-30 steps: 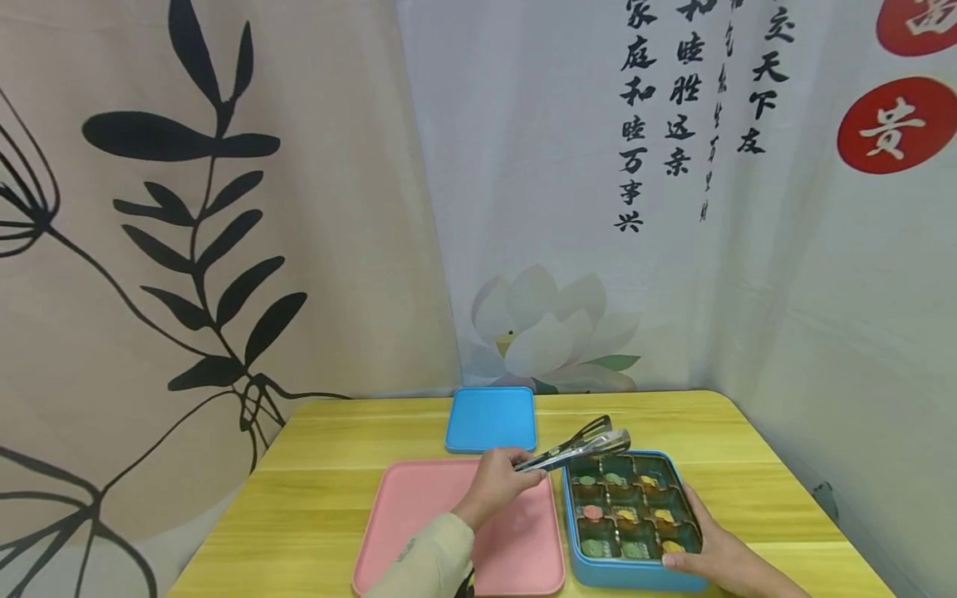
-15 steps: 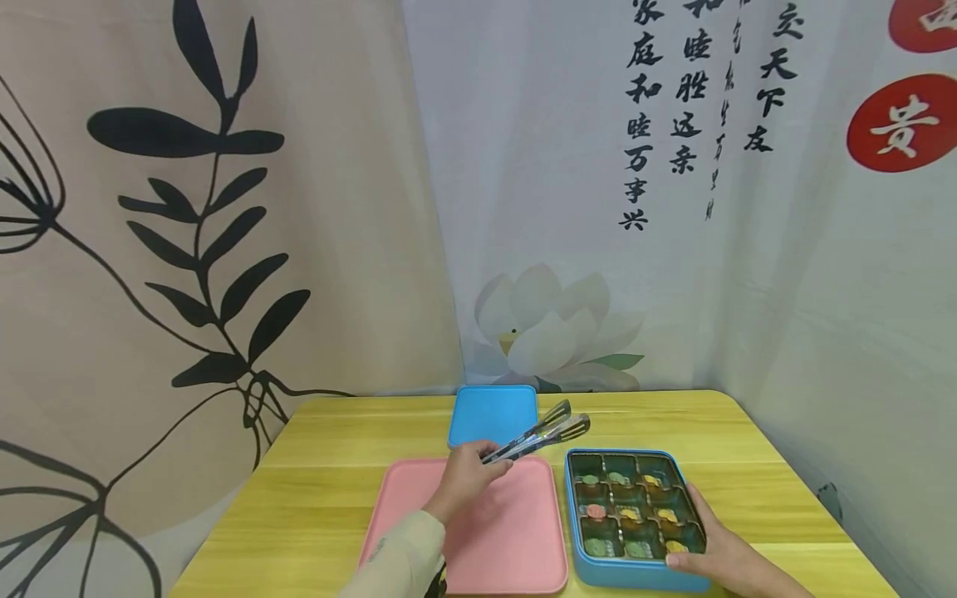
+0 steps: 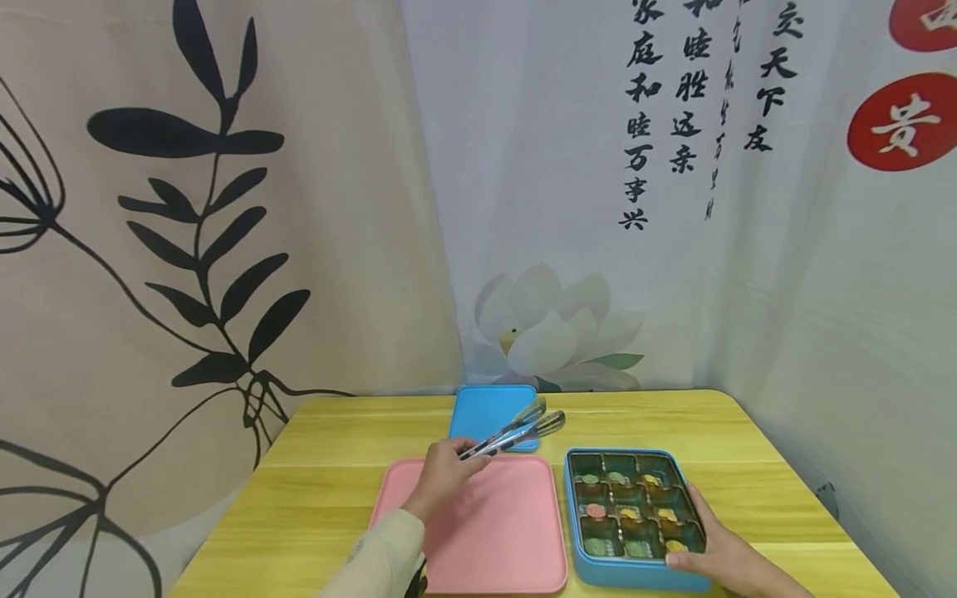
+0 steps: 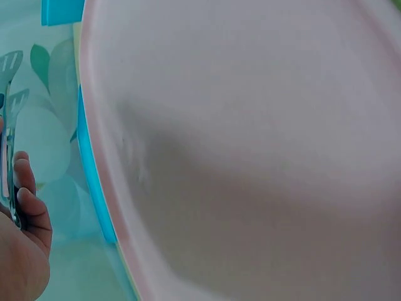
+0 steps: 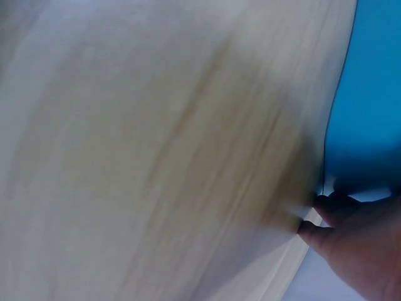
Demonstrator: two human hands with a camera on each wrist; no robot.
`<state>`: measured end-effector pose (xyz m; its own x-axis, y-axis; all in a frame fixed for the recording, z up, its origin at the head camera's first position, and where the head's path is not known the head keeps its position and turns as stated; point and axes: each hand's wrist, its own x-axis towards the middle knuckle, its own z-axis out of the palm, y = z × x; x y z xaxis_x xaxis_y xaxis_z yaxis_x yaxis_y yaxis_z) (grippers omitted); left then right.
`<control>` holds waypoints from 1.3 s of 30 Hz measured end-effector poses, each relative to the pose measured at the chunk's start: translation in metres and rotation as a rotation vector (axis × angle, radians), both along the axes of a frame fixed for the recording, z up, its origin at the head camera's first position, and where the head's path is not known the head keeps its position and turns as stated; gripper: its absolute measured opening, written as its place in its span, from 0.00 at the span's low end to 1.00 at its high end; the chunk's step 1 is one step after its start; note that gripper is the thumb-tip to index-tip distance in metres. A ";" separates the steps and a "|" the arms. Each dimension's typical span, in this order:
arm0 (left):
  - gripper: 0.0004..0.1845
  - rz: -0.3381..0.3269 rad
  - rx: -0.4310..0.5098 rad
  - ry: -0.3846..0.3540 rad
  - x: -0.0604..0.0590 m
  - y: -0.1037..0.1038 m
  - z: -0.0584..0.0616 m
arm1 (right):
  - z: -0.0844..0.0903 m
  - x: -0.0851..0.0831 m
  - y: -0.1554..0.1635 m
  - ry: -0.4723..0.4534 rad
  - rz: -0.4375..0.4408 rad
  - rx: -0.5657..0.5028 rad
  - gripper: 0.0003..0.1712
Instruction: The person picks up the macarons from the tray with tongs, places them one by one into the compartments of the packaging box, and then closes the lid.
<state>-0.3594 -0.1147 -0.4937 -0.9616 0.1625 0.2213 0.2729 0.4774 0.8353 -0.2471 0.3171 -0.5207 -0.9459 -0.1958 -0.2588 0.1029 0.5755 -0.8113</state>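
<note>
The left hand [image 3: 441, 475] holds a pair of metal tongs [image 3: 512, 430] by the handle end, its grip closed round them. The tongs slant up and away toward the counter's far edge, their two flat tips close together above the near edge of a blue lid [image 3: 489, 413]. In the left wrist view the same hand [image 4: 22, 251] shows at the lower left with fingers [image 4: 28, 194] curled against the tongs [image 4: 9, 106], whose slotted tips point up the picture.

Under that hand lies a pink tray [image 3: 516, 540], set toward the counter's near edge and about midway along it. The wrist view is filled with the tray [image 4: 250, 157]. The lid lies flat just beyond the tray, toward the far edge.

Just right of the tray, toward the near right corner, stands a blue box [image 3: 639, 575] with nine dark compartments in three rows. Each holds a small round piece, green, yellow or pink. The right hand [image 3: 721, 552] grips the box at its near right corner, thumb on the near rim and palm along the right wall. In the right wrist view, which is blurred, that hand [image 5: 360, 248] has fingertips [image 5: 313, 229] pressed to the box [image 5: 369, 94], with the wooden counter [image 5: 156, 157] beside it.

The counter [image 3: 336, 482] is yellow wood. Printed curtains hang behind it.
</note>
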 end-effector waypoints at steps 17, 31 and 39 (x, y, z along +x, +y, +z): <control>0.11 0.121 -0.041 0.022 0.000 -0.059 0.007 | 0.006 -0.001 -0.003 0.007 -0.010 0.040 0.68; 0.12 0.217 -0.104 0.011 0.011 -0.125 0.005 | 0.001 0.000 -0.001 0.006 -0.015 0.029 0.68; 0.17 0.284 -0.150 -0.006 0.021 -0.160 0.005 | -0.001 -0.001 0.000 0.005 -0.005 0.014 0.68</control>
<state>-0.3388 -0.2745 -0.4883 -0.9744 -0.0819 0.2096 0.1067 0.6520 0.7506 -0.2480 0.3168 -0.5214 -0.9482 -0.1874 -0.2566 0.1016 0.5866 -0.8035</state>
